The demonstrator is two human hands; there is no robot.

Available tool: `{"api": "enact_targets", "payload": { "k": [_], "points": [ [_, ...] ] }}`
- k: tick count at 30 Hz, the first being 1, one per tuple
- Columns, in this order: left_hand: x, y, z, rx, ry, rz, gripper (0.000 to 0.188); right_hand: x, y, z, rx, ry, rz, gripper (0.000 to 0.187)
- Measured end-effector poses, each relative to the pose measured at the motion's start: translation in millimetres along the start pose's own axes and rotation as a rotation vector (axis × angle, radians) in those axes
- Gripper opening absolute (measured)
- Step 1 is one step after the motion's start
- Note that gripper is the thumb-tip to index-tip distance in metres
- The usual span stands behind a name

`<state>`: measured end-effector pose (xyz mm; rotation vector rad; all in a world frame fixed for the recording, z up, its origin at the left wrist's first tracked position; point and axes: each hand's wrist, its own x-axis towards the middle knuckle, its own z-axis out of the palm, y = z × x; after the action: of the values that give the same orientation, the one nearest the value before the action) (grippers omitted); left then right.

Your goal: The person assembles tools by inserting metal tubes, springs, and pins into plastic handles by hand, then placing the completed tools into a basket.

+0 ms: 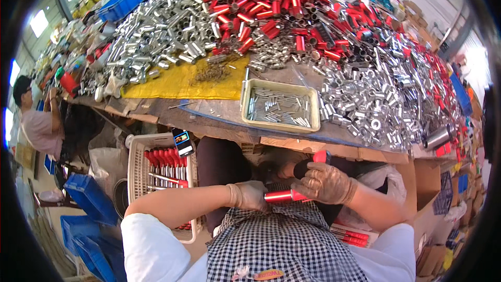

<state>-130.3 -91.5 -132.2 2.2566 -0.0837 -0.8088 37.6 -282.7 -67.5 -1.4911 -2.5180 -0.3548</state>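
Both my hands wear thin, see-through gloves and meet above my lap. My left hand [251,196] is wrapped round one end of a shiny red tube [278,197]. My right hand [329,183] is closed at the tube's other end. A red piece with a dark side [322,156] sticks up above the right fingers; whether it joins the tube is hidden by the hand. At my left stands a cream plastic crate [136,164] holding several red-handled tools [166,156] with silver shafts. A phone [182,142] with a lit screen rests at its far rim.
A cream tray [245,102] of small silver rods sits on the workbench [209,117] before me. Behind it are heaps of silver tubes [162,26], red tubes [266,5] and small metal fittings [370,107]. Blue crates [91,196] stand left, near another person [42,120].
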Motion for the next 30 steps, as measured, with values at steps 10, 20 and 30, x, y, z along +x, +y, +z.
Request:
{"api": "enact_targets", "payload": {
  "k": [10,20,30],
  "points": [
    [-26.1,2.0,-30.1,0.462,0.519,-0.122,0.014,-17.0,-49.5,63.5,2.513,0.240,1.455,0.047],
    [-39.6,-14.3,-27.1,-0.069,0.245,-0.042,0.024,23.8,-13.1,7.9,0.640,-0.255,0.722,0.048],
    [-47.6,-9.0,-21.4,0.200,0.430,-0.145,0.023,52.5,-18.5,-8.1,0.425,-0.293,0.579,0.068]
  ]
}}
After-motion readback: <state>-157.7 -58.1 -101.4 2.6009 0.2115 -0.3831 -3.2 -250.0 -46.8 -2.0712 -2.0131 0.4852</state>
